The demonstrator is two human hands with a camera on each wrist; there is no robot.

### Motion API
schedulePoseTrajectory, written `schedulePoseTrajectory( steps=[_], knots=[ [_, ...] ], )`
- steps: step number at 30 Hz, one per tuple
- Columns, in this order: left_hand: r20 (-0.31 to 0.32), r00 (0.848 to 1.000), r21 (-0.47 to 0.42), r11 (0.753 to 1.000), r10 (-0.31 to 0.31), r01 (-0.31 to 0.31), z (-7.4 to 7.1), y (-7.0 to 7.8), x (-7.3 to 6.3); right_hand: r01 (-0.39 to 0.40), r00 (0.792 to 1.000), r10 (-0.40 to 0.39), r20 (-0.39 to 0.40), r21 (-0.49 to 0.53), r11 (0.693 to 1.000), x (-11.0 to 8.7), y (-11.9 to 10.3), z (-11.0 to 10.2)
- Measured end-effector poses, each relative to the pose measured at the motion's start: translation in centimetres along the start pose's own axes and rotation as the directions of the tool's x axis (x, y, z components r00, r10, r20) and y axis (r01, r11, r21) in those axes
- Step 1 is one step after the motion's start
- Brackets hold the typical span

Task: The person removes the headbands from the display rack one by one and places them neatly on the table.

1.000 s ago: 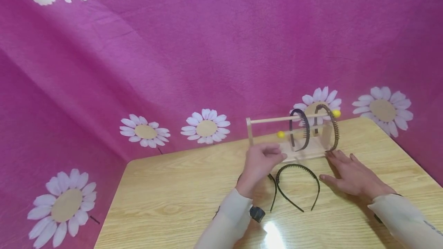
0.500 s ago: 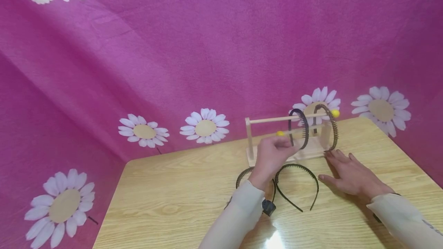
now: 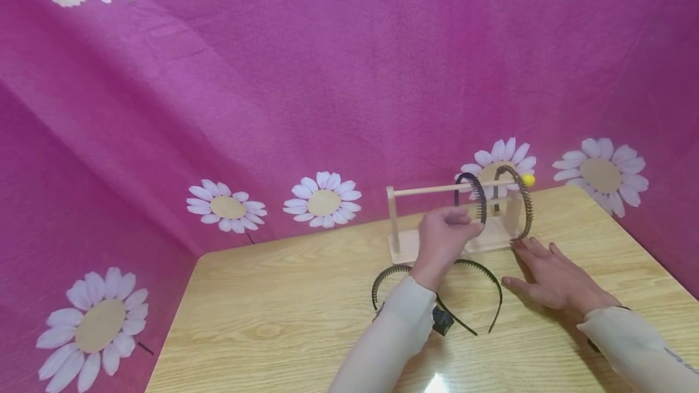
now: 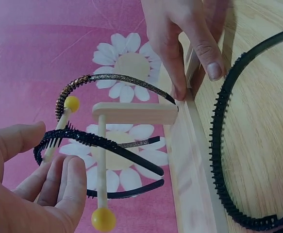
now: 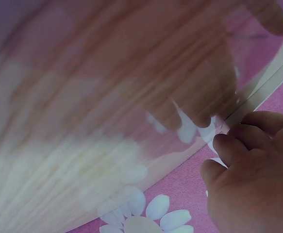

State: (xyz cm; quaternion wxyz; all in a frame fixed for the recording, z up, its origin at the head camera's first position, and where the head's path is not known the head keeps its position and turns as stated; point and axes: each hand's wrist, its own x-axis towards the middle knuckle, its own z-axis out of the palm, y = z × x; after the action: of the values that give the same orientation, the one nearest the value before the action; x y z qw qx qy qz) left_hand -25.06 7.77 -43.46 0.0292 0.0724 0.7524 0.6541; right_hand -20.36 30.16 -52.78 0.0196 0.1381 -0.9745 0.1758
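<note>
A wooden rack (image 3: pixel 392 220) bears a black toothed headband (image 3: pixel 482 199) and a brown beaded headband (image 3: pixel 528 205) on its upper rod. My left hand (image 3: pixel 445 238) is at the black one, and its fingers overlap that band in the head view. In the left wrist view the thumb and fingers of this hand (image 4: pixel 39 189) lie on either side of the band's toothed part, with a gap between them. At the rack's right end my right hand (image 3: pixel 557 278) rests with extended fingers, fingertips right by the wooden base (image 3: pixel 404 252).
Two more black headbands lie on the table in front of the rack, a left headband (image 3: pixel 377 284) and a right headband (image 3: pixel 500 302). A yellow ball (image 3: pixel 528 180) caps the upper rod. Behind the wooden table (image 3: pixel 262 320) hangs a pink cloth (image 3: pixel 327 77) with daisies.
My left hand has moved right along the front of the rack to the black headband, covering the lower rod's yellow ball. The right hand has stayed in place.
</note>
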Motion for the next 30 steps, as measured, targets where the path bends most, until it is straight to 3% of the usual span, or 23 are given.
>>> schedulePoseTrajectory(
  steps=[7, 15, 30],
  knots=[
    [-0.038, 0.999, 0.002, 1.0, -0.001, 0.001, 0.9, -0.2, 0.3, 0.008, 1.0, -0.008, -0.007, -0.008, 1.0, -0.1, 0.0, 0.1],
    [-0.058, 0.997, 0.067, 0.996, 0.055, -0.051, 1.9, 0.5, 1.0, 0.007, 1.0, -0.007, -0.009, -0.007, 1.0, -0.1, 0.1, 0.1],
    [-0.09, 0.995, 0.112, 0.993, 0.045, -0.035, 2.5, 1.1, 1.2, 0.017, 1.0, -0.017, -0.014, -0.022, 1.0, -0.1, 0.2, 0.2]
  ],
)
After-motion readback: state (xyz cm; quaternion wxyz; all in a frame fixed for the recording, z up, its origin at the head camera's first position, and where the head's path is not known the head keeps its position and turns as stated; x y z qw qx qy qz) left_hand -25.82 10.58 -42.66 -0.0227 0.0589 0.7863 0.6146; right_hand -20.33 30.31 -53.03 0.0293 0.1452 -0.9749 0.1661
